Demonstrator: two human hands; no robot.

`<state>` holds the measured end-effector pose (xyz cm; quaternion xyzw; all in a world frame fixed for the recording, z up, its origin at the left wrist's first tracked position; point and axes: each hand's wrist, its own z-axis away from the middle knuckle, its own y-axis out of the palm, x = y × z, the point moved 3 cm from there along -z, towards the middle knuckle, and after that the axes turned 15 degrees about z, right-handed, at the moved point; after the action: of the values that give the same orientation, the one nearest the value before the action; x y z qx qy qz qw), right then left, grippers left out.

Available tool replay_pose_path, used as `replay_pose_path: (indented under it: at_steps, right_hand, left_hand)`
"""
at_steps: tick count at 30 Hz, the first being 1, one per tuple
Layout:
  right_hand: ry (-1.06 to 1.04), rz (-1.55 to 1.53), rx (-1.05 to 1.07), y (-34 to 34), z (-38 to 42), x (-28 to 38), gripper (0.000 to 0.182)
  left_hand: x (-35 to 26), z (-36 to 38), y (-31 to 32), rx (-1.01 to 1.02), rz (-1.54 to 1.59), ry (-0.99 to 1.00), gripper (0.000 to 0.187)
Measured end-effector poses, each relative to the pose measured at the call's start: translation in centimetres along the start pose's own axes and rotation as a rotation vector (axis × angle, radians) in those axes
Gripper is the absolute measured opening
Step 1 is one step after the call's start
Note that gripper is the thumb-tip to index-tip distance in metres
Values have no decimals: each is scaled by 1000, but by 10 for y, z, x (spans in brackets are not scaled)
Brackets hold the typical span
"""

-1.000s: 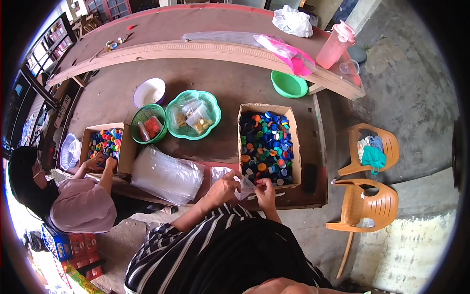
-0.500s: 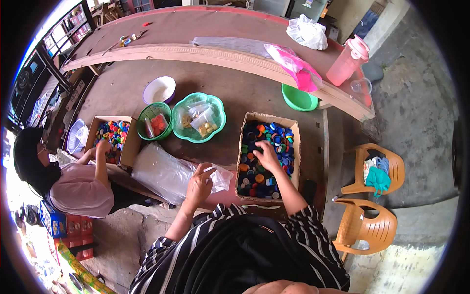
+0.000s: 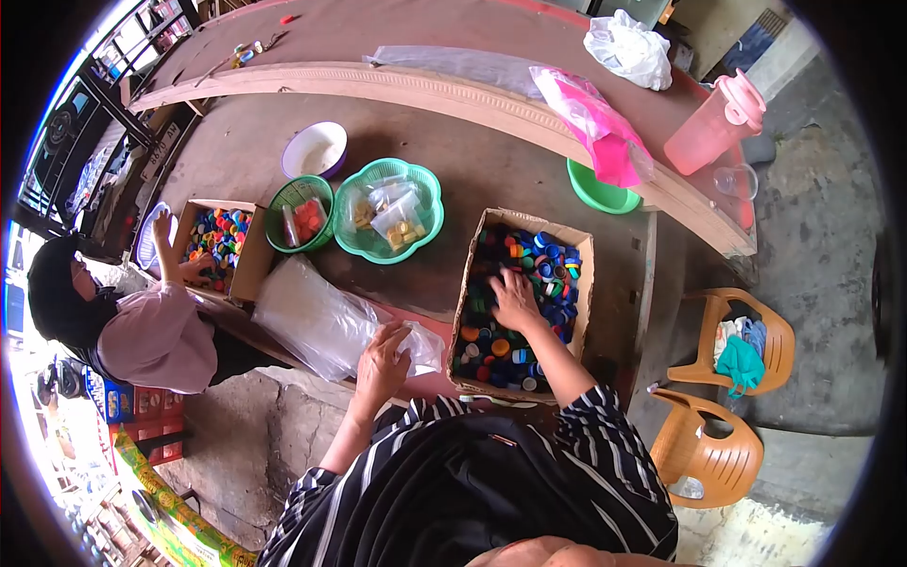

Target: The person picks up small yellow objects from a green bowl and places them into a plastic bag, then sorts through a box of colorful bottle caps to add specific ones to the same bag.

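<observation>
Colourful bottle caps (image 3: 552,267) fill a cardboard box (image 3: 583,312) in front of me. My right hand (image 3: 515,300) is inside it, palm down over the caps, fingers apart with their tips among them. To the left of the box, my left hand (image 3: 381,364) is raised over the near end of a clear plastic sheet or bag (image 3: 307,317). Its fingers are bent together towards the thumb; what they hold, if anything, is too small to tell.
At left a person (image 3: 156,331) reaches into another box of caps (image 3: 250,267). Behind stand a green basket (image 3: 274,227), a turquoise basket with packets (image 3: 435,213), a white bowl (image 3: 321,151) and a green bowl (image 3: 600,194). A raised shelf edge (image 3: 425,90) crosses beyond; chairs (image 3: 770,350) stand right.
My right hand has moved lower into the caps. My left hand's fingers have drawn closer together. The other person's one hand has risen away from their box. The view has shifted slightly.
</observation>
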<state>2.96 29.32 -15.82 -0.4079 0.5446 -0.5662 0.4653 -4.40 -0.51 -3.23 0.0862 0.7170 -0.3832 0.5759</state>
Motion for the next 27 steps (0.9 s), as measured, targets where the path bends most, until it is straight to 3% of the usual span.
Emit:
replay_pose_path:
  at_steps: [8, 12, 18, 22, 27]
  right_hand:
    - [-129, -92, 187, -12, 89, -4, 51]
    - [-70, -347, 443, -45, 104, -11, 43]
    - [-74, -450, -123, -41, 54, -32, 23]
    - [32, -438, -205, -18, -11, -33, 16]
    - [-71, -10, -154, 21, -71, -10, 35]
  left_hand:
    - [0, -12, 12, -33, -12, 61, 41]
    - [-9, -12, 11, -35, 18, 101, 40]
    - [-19, 1, 10, -90, 16, 91, 35]
    - [-22, 17, 13, -107, 64, 62, 34]
    - [-27, 38, 11, -151, 30, 111, 33]
